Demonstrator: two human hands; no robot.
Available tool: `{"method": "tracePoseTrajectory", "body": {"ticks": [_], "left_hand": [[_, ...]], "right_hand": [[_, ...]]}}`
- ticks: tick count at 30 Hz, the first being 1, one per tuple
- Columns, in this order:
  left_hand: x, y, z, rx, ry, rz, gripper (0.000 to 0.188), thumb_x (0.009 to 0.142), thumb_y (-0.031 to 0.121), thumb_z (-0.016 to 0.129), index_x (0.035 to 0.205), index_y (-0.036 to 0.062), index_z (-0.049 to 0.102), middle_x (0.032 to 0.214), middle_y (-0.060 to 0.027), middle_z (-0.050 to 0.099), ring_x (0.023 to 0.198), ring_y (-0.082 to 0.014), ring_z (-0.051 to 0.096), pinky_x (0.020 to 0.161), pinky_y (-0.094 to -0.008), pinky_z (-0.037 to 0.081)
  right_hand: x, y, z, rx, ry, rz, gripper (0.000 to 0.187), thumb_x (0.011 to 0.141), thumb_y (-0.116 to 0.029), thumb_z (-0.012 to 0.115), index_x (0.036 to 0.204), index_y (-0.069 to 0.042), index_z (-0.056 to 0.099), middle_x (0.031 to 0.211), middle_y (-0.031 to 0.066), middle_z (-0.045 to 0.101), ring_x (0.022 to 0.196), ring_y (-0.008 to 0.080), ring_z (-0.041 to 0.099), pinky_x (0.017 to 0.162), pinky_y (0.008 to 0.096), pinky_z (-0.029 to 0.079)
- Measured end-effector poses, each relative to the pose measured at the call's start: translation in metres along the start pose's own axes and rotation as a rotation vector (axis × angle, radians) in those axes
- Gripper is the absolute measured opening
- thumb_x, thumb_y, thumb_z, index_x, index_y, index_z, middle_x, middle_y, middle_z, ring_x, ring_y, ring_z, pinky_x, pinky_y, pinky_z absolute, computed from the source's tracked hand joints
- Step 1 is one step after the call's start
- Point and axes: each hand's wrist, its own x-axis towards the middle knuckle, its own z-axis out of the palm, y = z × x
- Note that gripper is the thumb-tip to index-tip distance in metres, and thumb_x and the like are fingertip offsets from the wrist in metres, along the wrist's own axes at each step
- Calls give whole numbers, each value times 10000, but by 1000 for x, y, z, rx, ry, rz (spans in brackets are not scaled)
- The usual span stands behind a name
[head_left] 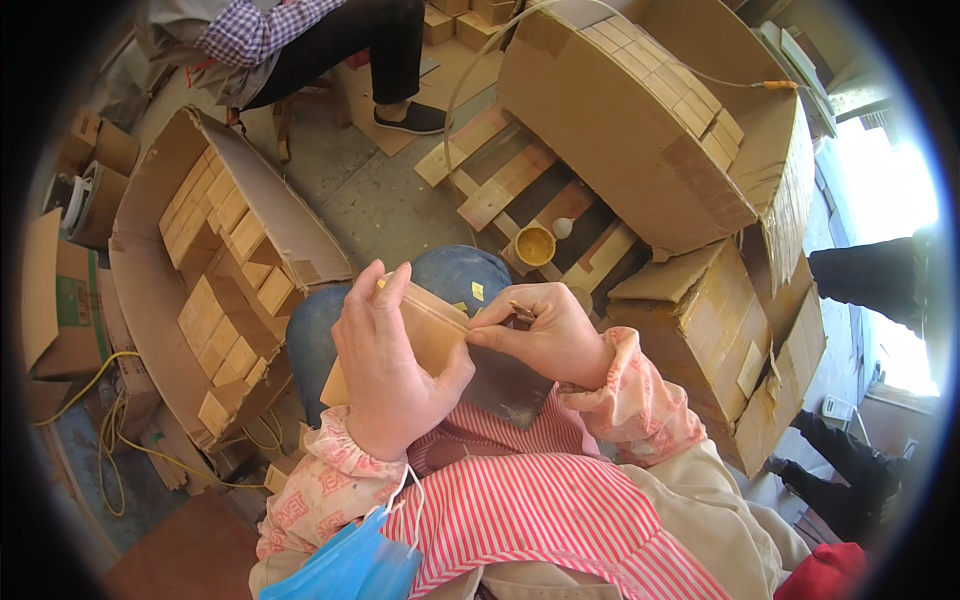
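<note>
A pale wooden box (430,335) with a thin line along its upper edge is held tilted above my lap. My left hand (385,360) wraps round its left side, thumb toward the near face and fingers up over the top. At the box's right corner, my right hand (550,335) is closed in a pinch. Something thin and brownish (520,310) pokes out between its fingers, too small to name for sure. A dark grey flat sheet (512,385) lies on my lap below the right hand. Small yellow stickers (477,291) dot my jeans at the knee.
Open cartons of wooden boxes stand left (290,235) and far right (610,130). A wooden pallet (510,185) bears a cup of yellow paste (535,246). A yellow cable (105,430) lies at left. Another person's leg (395,50) is ahead; more legs show at right.
</note>
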Motion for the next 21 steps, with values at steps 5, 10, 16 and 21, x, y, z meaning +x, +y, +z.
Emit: {"method": "tracePoseTrajectory", "body": {"ticks": [5, 10, 16, 21], "left_hand": [[0, 1, -2, -10, -6, 11, 932, 714, 249, 874, 1522, 27, 466, 1480, -282, 484, 1338, -446, 515, 1085, -535, 408], [0, 2, -2, -1, -1, 14, 941, 710, 249, 875, 1525, 22, 463, 1479, -284, 489, 1343, -445, 517, 1086, -537, 408], [-1, 1, -2, -1, 1, 22, 945, 712, 248, 875, 1529, 20, 459, 1481, -286, 486, 1342, -446, 520, 1086, -539, 410], [-1, 1, -2, 0, -9, 14, 951, 712, 249, 875, 1533, 22, 452, 1485, -285, 482, 1341, -445, 520, 1087, -542, 410]], "right_hand": [[0, -1, 0, -16, 3, -1, 127, 931, -92, 839, 1017, 1, 836, 897, 64, 793, 786, 89, 677, 729, 276, 556], [-2, -3, -3, -42, -30, 38, 120, 944, -66, 836, 1033, 14, 825, 983, 71, 792, 888, 105, 704, 816, 271, 566], [-2, -1, -3, -21, -43, 41, 121, 951, -59, 827, 1043, 18, 820, 987, 74, 793, 899, 108, 707, 828, 271, 567], [-2, -1, -3, 13, -45, 45, 121, 957, -57, 822, 1049, 22, 816, 993, 69, 791, 907, 104, 705, 833, 266, 568]]}}
